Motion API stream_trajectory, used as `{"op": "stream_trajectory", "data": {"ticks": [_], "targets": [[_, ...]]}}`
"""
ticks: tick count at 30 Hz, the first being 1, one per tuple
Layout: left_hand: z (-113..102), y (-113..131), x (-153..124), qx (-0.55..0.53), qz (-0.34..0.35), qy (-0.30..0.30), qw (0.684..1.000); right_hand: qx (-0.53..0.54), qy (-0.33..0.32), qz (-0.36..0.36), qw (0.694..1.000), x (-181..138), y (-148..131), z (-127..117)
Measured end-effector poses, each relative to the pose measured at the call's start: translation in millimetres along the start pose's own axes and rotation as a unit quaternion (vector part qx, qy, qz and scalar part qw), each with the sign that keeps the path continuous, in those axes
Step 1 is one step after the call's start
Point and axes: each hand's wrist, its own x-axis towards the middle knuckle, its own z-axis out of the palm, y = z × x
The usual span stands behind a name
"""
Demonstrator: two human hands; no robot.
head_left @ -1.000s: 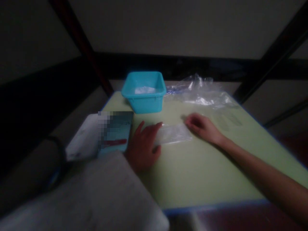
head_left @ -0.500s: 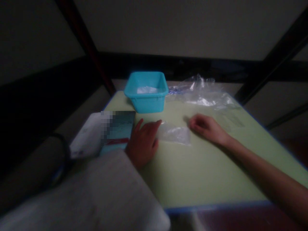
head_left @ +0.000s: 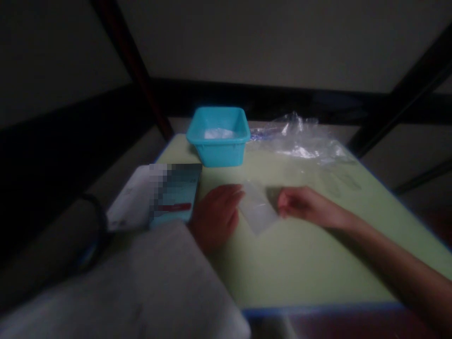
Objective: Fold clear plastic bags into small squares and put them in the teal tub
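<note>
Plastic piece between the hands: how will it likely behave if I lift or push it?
The plastic piece is probably light and floppy, since it looks thin and see-through. Its faint sheen suggests it may be slippery. Being flat, it should slide or crumple rather than roll.

Home or workroom can't be told. Dim indoor space is indicated by plain walls [head_left: 264, 47] behind a blue-edged surface [head_left: 318, 263], where a turquoise basket [head_left: 219, 154] is set.
</note>
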Motion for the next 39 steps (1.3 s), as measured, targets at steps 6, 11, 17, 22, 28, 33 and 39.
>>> {"op": "stream_trajectory", "data": {"ticks": [6,11,17,22,28,33,39], "targets": [[-6.9,4.9,-2.5,-0.080,0.143,-0.085,0.983,-0.011,-0.031,-0.030,0.999,-0.8,-1.6,5.6],[-14.4,13.5,0.6,-0.103,0.224,-0.174,0.953,-0.059,-0.006,-0.039,0.998,0.9,2.0,4.0],[-13.1,15.4,-0.2,-0.109,0.213,-0.185,0.953,-0.074,-0.010,-0.036,0.997,0.9,5.7,6.8],[-13.4,15.3,0.6,-0.099,0.207,-0.233,0.945,-0.081,-0.012,-0.039,0.996,1.4,5.9,8.1],[-8.8,10.6,1.6,-0.109,0.225,-0.264,0.931,-0.085,-0.023,-0.044,0.995,1.7,8.6,8.6],[-9.6,11.7,2.5,-0.109,0.216,-0.262,0.934,-0.105,-0.025,-0.048,0.993,2.2,9.6,9.4],[-7.6,10.7,2.2,-0.131,0.218,-0.254,0.933,-0.112,-0.032,-0.043,0.992,3.0,9.9,10.2]]}}
